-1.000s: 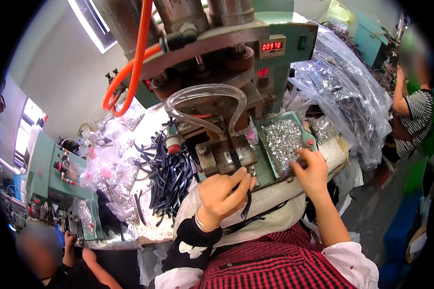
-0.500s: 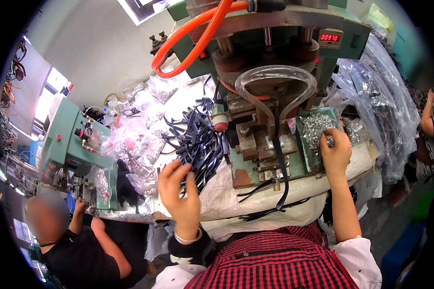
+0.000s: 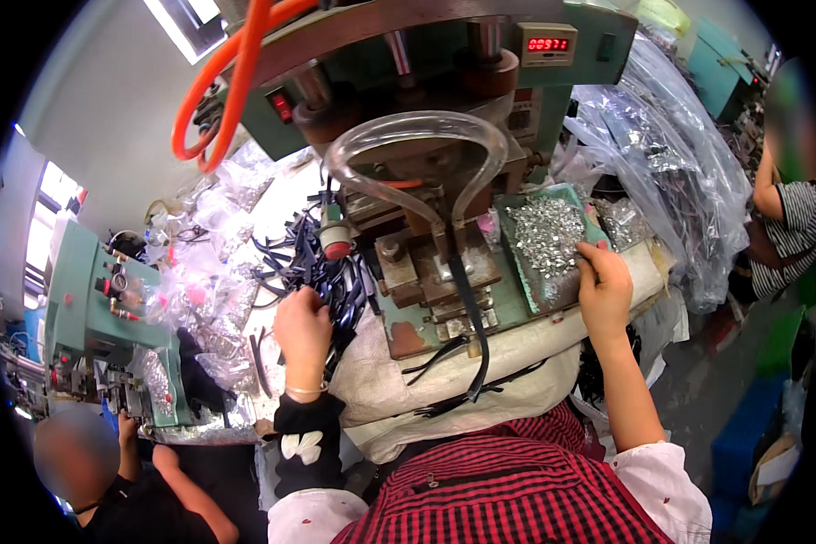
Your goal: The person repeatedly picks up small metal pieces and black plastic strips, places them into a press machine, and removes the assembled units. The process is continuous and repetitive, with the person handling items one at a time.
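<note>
My left hand (image 3: 303, 328) is closed, knuckles up, at the near edge of a heap of dark straps (image 3: 310, 258). Its fingers are curled under, so what they hold, if anything, is hidden. My right hand (image 3: 605, 288) pinches at the right side of a green tray (image 3: 506, 238) of small silvery metal pieces (image 3: 546, 234); whatever lies between the fingertips is too small to make out. Between my hands stands a green press (image 3: 399, 118). One dark strap (image 3: 469, 308) runs from its metal die block (image 3: 426, 265) and hangs toward me, touched by neither hand.
A clear tube (image 3: 417, 125) loops before the press, with an orange hose (image 3: 231, 91) upper left. Clear plastic bags (image 3: 210, 272) lie left of the straps. Another person (image 3: 145, 480) sits at a smaller green machine (image 3: 86, 290); a person in stripes (image 3: 782, 227) is far right. Plastic sheeting (image 3: 680, 172) covers goods.
The view has turned so the press sits further left. My left hand has gone from spread fingers to a closed hand at the strap heap. My right hand has shifted to the tray's side, fingertips together.
</note>
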`<state>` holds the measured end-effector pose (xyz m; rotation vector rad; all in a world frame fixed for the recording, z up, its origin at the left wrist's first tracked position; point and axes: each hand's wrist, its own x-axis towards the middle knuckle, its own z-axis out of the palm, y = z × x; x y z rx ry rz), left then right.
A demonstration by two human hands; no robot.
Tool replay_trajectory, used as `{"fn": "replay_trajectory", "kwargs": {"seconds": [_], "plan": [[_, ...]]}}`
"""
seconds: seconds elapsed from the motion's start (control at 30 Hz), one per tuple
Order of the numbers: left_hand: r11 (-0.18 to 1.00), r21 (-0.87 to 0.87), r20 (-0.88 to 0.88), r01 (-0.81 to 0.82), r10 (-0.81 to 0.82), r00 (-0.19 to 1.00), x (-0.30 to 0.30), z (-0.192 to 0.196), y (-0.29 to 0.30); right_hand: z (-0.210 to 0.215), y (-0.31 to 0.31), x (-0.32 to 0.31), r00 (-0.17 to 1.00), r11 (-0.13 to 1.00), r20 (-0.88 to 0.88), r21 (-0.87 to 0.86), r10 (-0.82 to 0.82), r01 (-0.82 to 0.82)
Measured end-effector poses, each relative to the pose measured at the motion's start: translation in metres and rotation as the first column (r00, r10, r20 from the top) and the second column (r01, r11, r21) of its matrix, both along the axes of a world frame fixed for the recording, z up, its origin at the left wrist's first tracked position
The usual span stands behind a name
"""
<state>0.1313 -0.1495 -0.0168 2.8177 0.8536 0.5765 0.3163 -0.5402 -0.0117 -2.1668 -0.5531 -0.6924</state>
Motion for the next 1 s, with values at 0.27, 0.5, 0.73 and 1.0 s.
{"fn": "replay_trajectory", "kwargs": {"seconds": [0.27,0.5,0.73,1.0], "plan": [[0.844,-0.500,0.522,0.192,0.117,0.845,0.010,0.011,-0.035,0.057,0.090,-0.019,0.906,0.824,-0.097,0.464,0.413,-0.325],[0.711,-0.292,0.909,0.639,-0.001,0.416,0.019,0.100,-0.097,0.073,0.128,-0.048,0.625,0.466,-0.285,0.873,0.727,-0.144],[0.697,-0.112,0.899,0.708,-0.233,0.371,0.038,0.136,-0.109,0.094,0.115,-0.073,0.630,0.566,-0.327,0.794,0.704,-0.221],[0.514,0.459,0.387,0.724,-0.850,0.358,0.047,0.103,-0.154,0.065,0.057,0.001,0.953,0.887,-0.170,0.434,0.251,-0.156]]}}
